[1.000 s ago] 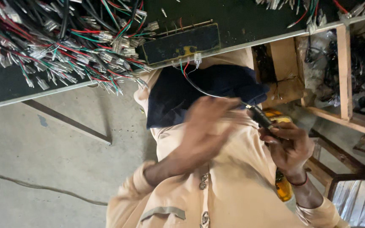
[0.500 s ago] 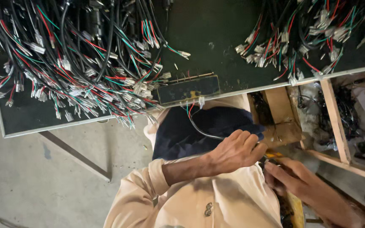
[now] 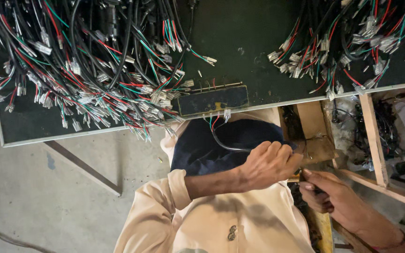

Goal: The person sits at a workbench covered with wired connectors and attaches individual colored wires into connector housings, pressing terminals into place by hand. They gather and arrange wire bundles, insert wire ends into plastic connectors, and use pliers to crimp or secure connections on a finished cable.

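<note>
**Hands meet over a cable below the bench edge**

On the far left, a heap of black, red, green and white wire harnesses with pale plastic connectors [image 3: 90, 79] covers the dark green bench top [image 3: 240, 42]. Just right of it, at the near edge, sits a flat black rectangular fixture plate [image 3: 214, 100], from which a thin grey sheathed cable [image 3: 223, 143] drops over dark blue cloth. The left hand [image 3: 268, 164] is clenched around the cable's lower end. Touching it on the right, the right hand [image 3: 329, 194] is curled around a small dark tool with a yellowish part [image 3: 298, 177]; what the tool is cannot be told. Farther right lies a second wire bundle [image 3: 352, 42] above a wooden frame [image 3: 373, 140].

A hard tug could, I judge, drag the cable's plugs out of the plate, or snag neighbouring loose wires off the bench.
</note>
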